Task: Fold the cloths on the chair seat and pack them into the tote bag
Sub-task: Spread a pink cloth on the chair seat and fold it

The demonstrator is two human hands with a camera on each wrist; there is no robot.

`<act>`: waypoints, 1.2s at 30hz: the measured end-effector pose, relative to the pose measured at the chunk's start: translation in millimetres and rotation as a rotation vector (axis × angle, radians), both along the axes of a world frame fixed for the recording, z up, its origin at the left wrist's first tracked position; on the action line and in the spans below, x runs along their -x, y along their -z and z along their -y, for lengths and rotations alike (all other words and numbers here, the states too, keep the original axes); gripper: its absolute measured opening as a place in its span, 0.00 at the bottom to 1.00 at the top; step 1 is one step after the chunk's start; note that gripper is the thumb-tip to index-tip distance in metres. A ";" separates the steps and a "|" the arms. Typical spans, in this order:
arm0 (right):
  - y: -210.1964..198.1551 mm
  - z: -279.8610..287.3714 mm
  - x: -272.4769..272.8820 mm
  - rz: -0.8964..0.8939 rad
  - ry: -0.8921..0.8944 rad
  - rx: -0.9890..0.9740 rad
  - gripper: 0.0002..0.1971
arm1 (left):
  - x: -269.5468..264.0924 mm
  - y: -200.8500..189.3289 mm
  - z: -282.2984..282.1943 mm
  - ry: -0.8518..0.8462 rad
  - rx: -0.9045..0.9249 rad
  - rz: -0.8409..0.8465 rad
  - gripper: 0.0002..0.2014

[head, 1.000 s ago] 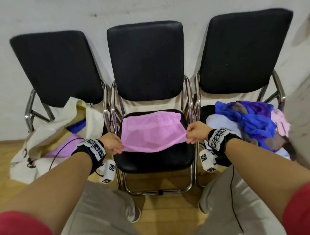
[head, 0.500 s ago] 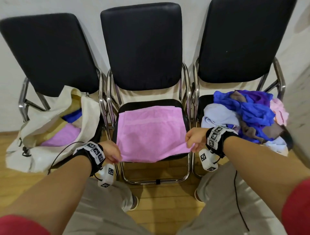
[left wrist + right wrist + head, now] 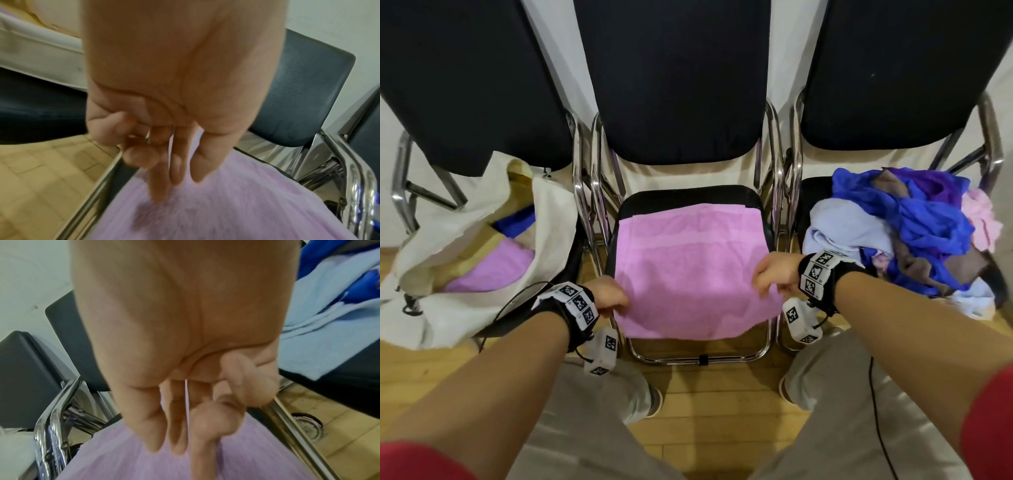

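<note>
A pink towel [image 3: 695, 270] lies spread over the black seat of the middle chair [image 3: 688, 195], its near edge hanging over the seat's front edge. The left hand [image 3: 609, 296] is at the towel's near-left corner; in the left wrist view its fingers [image 3: 158, 183] are extended, tips touching the fabric, and gripping nothing. The right hand [image 3: 774, 274] sits over the towel's right edge near the seat's front-right corner; its fingers [image 3: 156, 426] point down at the cloth, the index finger bent, and no pinch on the fabric shows, though blur makes this uncertain.

On the seat of the left chair [image 3: 465, 78] a cream canvas tote bag [image 3: 469, 240] slumps open, with a folded pink cloth [image 3: 489, 270] and a blue cloth [image 3: 517, 221] inside. On the seat of the right chair [image 3: 900, 68] lies an unfolded heap of cloths [image 3: 914, 233]: pale blue at the front-left, bright blue and purple across the middle, brown pieces among them, pale pink at the right edge.

All three chairs have black padded backs and chromed tube frames, standing side by side, frames nearly touching, against a white wall [image 3: 786, 44]. The floor [image 3: 705, 397] is light wood parquet. The person's grey trouser legs and red sleeves show at the bottom of the head view.
</note>
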State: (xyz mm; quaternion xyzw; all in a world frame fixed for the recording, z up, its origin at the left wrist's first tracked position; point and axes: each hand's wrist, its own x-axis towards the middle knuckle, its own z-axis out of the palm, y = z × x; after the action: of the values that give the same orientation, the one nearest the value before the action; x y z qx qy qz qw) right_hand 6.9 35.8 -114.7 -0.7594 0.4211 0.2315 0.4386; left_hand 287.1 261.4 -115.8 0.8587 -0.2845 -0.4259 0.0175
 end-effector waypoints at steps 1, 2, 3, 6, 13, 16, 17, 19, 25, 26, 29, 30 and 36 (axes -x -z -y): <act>2.9 5.0 -5.5 0.034 0.025 0.037 0.10 | -5.9 5.2 5.8 -0.041 0.050 0.031 0.09; 5.7 9.7 -11.6 0.068 0.044 0.070 0.10 | -10.2 8.4 11.7 -0.091 0.105 0.046 0.09; 7.9 14.1 -18.4 0.104 0.070 0.091 0.09 | -13.6 11.4 17.6 -0.131 0.161 0.055 0.08; 14.0 30.9 -38.3 0.207 0.142 0.168 0.08 | -22.5 19.9 39.5 -0.197 0.279 0.092 0.06; 33.4 85.5 -85.7 0.288 0.230 0.506 0.11 | -46.6 37.1 83.6 -0.217 0.473 0.258 0.09; 38.0 106.5 -102.4 0.198 0.155 0.595 0.18 | -60.2 45.0 100.2 -0.209 0.530 0.311 0.14; 40.6 111.7 -107.1 0.179 0.150 0.604 0.19 | -64.5 48.3 104.5 -0.202 0.529 0.324 0.11; 46.4 119.7 -114.9 0.142 0.128 0.620 0.19 | -73.6 58.2 111.1 -0.197 0.493 0.341 0.07; 51.3 130.5 -130.8 0.036 0.062 0.606 0.09 | -80.0 67.0 120.7 -0.231 0.466 0.366 0.11; 50.4 133.7 -133.1 0.015 0.062 0.608 0.08 | -80.8 69.0 122.7 -0.233 0.452 0.369 0.12; 44.2 140.9 -136.1 -0.037 0.089 0.635 0.09 | -80.3 71.2 127.0 -0.221 0.438 0.377 0.15; 43.3 142.3 -136.5 -0.045 0.098 0.643 0.09 | -79.9 71.5 128.1 -0.208 0.433 0.384 0.16; 44.9 136.4 -133.0 -0.025 0.133 0.608 0.21 | -79.3 66.5 137.1 -0.155 0.405 0.417 0.19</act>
State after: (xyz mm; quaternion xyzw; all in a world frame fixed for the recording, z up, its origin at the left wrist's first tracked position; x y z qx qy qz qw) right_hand 139.9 -100.6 -159.6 -0.8238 0.5250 0.0749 0.2002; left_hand 366.4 124.2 -182.3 0.9258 -0.2948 -0.1721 0.1621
